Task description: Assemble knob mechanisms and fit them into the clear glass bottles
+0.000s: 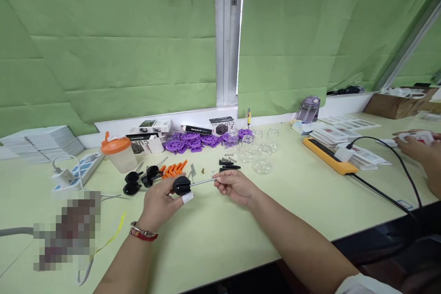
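My left hand [159,203], with white tape around the thumb, is closed on a rounded black plastic part [182,185] with a slot in its side. From that part a thin metal rod [202,182] sticks out to the right. The rod's far end is pinched between the fingertips of my right hand [234,186]. Beyond my left hand lie several similar black parts [132,187] with metal rods, next to a row of orange plastic pieces [174,169]. Small black pieces [228,165] and springs [228,157] lie just past my right hand.
Purple plastic parts [193,142] and boxes [148,144] line the back. Clear glass jars [262,165] stand right of them. An orange-lidded cup [120,154] and a white power strip [77,172] are left. Rightward are a yellow power strip [329,156] and another person's hand [415,147].
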Demonstrator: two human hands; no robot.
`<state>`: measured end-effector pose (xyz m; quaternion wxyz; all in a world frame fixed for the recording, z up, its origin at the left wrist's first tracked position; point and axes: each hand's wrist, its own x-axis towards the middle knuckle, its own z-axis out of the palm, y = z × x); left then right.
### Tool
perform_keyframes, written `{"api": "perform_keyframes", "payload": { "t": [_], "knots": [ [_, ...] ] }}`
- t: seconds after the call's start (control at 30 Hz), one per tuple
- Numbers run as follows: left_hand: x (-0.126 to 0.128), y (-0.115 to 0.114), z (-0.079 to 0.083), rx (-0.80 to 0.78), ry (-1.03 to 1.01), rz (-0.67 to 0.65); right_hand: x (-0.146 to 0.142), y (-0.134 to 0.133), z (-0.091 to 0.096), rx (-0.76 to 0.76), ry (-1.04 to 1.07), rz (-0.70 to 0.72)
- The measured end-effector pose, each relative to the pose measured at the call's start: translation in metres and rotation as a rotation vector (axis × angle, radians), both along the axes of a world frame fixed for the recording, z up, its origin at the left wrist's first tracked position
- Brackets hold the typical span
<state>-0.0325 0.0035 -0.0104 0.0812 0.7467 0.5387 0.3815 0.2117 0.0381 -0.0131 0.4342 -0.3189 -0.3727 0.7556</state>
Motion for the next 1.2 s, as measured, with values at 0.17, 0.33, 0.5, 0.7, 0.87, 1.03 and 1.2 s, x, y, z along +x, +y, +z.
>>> {"api": "perform_keyframes", "payload": {
  "t": [0.17, 0.33, 0.5, 0.7, 0.87, 1.03, 1.2],
  "knots": [
    [0.005, -0.003, 0.010, 0.180, -0.003, -0.026, 0.002, 0.001, 0.001, -0.027, -0.006, 0.021],
    [0.013, -0.008, 0.014, 0.052, -0.215, -0.147, 0.001, -0.001, 0.000, -0.048, -0.021, 0.048],
    [0.018, -0.007, 0.007, -0.178, -0.394, -0.067, -0.001, 0.001, -0.007, 0.058, -0.018, 0.069],
    [0.021, 0.005, -0.005, -0.373, -0.618, 0.024, 0.005, 0.013, -0.012, 0.180, -0.098, -0.126],
    [0.025, 0.010, -0.018, -0.469, -0.689, 0.017, 0.002, 0.020, -0.022, 0.203, -0.162, -0.188],
    [0.028, 0.011, -0.028, -0.544, -0.766, -0.042, -0.008, 0.018, -0.035, 0.202, -0.241, -0.219],
    [0.029, 0.013, -0.033, -0.550, -0.789, -0.044, -0.013, 0.018, -0.043, 0.207, -0.292, -0.226]
  ]
}}
